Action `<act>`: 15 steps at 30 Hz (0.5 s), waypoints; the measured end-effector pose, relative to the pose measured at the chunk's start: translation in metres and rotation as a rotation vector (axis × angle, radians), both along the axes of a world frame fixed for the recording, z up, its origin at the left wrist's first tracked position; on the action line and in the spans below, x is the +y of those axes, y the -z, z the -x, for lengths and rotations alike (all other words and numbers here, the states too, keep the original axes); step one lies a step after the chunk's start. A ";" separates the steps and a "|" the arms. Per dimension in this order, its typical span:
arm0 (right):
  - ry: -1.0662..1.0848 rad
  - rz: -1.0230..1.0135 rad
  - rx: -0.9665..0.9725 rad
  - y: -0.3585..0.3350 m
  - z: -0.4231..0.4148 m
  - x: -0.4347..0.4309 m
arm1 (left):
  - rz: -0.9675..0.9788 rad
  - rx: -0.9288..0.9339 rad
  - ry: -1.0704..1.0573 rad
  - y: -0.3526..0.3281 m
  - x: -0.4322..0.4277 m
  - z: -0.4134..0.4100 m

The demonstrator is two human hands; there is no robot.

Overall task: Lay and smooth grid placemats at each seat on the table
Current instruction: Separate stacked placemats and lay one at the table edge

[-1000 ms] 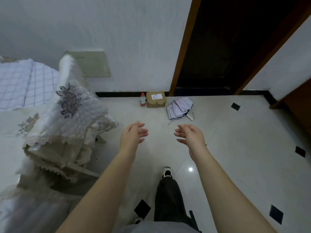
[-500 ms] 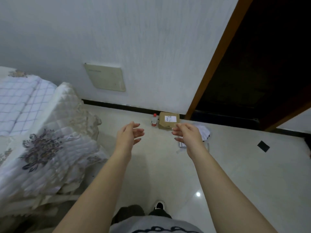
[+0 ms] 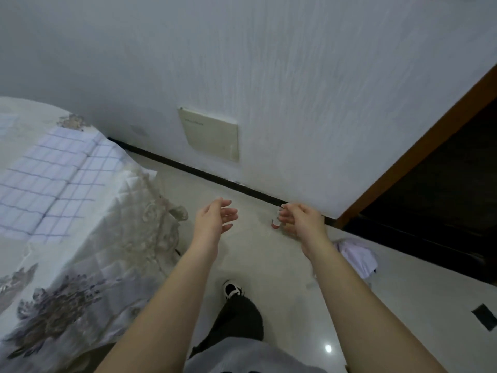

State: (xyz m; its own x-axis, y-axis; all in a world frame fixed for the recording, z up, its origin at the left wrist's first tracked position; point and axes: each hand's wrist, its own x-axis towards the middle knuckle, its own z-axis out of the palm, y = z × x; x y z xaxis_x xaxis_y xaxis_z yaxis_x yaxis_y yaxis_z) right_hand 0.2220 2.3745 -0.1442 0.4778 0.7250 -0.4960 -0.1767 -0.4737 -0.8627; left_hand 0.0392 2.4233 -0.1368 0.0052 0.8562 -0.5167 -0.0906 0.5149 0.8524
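A white placemat with a blue grid [image 3: 51, 184] lies on the table at the left, over a quilted cream tablecloth with grey flowers [image 3: 88, 267] that hangs down the near side. My left hand [image 3: 215, 219] and my right hand [image 3: 301, 219] are held out in front of me over the floor, palms facing each other, fingers loosely curled. Neither hand holds anything, and both are well to the right of the table.
A white wall with a beige panel [image 3: 212, 135] and a black skirting runs ahead. A dark doorway with a wooden frame [image 3: 419, 146] opens at the right. A folded umbrella [image 3: 357, 254] lies on the pale tiled floor. My shoe [image 3: 231, 289] steps forward.
The view has swung left and up toward the table, so more of the grid placemat shows. The box and bottle by the wall are now hidden behind my right hand. Both hands stay empty.
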 end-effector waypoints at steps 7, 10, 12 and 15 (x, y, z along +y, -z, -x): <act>-0.126 -0.023 -0.062 -0.023 0.005 0.157 | -0.013 -0.032 -0.073 -0.001 0.131 -0.004; -0.170 -0.052 -0.070 -0.038 0.017 0.209 | -0.030 -0.043 -0.126 -0.007 0.177 0.003; -0.196 -0.057 -0.073 -0.043 0.021 0.235 | -0.040 -0.046 -0.160 -0.011 0.202 0.010; -0.237 -0.048 -0.089 -0.040 0.024 0.272 | -0.031 -0.050 -0.204 -0.010 0.234 0.020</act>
